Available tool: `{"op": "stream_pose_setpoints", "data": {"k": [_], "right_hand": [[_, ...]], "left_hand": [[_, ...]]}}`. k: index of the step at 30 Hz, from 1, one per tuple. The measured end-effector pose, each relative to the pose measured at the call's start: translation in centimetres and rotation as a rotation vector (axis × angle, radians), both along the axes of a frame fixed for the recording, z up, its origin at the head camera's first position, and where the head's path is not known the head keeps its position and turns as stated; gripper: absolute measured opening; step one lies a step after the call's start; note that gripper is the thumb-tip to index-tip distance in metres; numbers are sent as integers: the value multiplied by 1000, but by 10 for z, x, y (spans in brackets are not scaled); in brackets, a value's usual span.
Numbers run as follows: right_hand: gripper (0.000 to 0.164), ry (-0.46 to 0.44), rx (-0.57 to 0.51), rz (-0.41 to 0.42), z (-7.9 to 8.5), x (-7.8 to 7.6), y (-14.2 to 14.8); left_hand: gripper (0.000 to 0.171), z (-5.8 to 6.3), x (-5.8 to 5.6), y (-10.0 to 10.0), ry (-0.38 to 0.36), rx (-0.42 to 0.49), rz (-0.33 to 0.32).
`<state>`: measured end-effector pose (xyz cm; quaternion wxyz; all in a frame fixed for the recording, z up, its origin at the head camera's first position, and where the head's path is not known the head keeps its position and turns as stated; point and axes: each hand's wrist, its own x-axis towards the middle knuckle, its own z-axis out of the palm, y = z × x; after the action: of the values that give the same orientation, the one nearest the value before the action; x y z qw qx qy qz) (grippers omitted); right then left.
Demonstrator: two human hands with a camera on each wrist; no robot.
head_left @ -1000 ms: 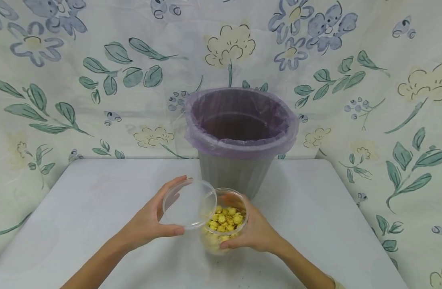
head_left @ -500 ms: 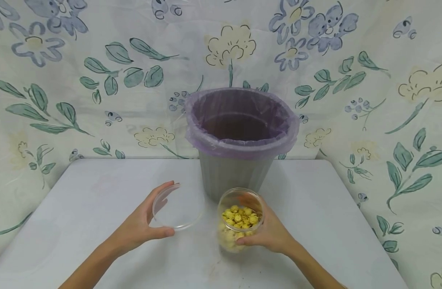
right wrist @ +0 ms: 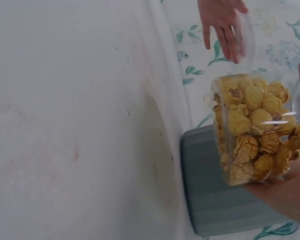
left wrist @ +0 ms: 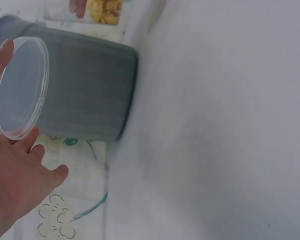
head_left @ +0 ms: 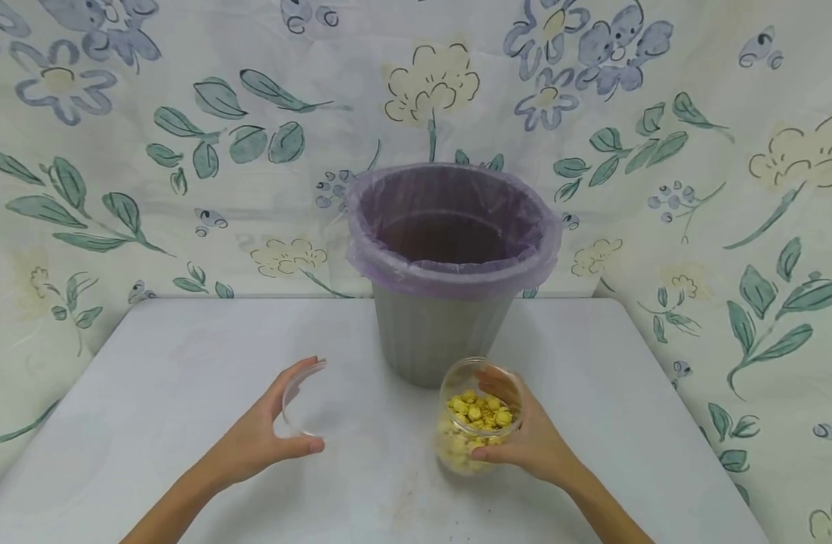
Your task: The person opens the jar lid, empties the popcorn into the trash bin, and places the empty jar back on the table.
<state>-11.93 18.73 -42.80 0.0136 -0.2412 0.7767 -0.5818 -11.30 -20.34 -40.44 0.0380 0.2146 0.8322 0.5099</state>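
Observation:
My left hand (head_left: 266, 431) holds a clear round lid (head_left: 295, 400) by its edge, between thumb and fingers, over the left part of the table. In the left wrist view the lid (left wrist: 21, 87) stands tilted in front of the grey bin. A clear plastic jar (head_left: 466, 453) is gripped by my right hand (head_left: 534, 438), thumb at the front and fingers round the back. Its top is uncovered. Yellow popcorn (head_left: 480, 410) fills the lower part; the right wrist view shows the popcorn (right wrist: 260, 125) through the jar wall.
A grey trash bin (head_left: 436, 332) lined with a purple bag (head_left: 450, 279) stands behind the hands on the white table (head_left: 184, 363). Small dark crumbs dot the table's front. Floral cloth (head_left: 239, 181) hangs round the back and sides.
The hands have drawn apart: my right hand has carried the jar to the right, and my left hand has moved the lid left and slightly down, so they no longer overlap.

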Motion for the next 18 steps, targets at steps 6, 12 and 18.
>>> {"op": "stream_pose_setpoints", "data": {"k": [6,12,18], "right_hand": [[96,-18,9,-34,-3,3,9],[95,1,-2,-58,-1,4,19],[94,14,-18,-88,2,4,28]], "left_hand": [[95,-15,1,-1,-21,-87,50],[95,-28,3,-5,-14,-192,74],[98,-40,6,-13,-32,-306,98]]}}
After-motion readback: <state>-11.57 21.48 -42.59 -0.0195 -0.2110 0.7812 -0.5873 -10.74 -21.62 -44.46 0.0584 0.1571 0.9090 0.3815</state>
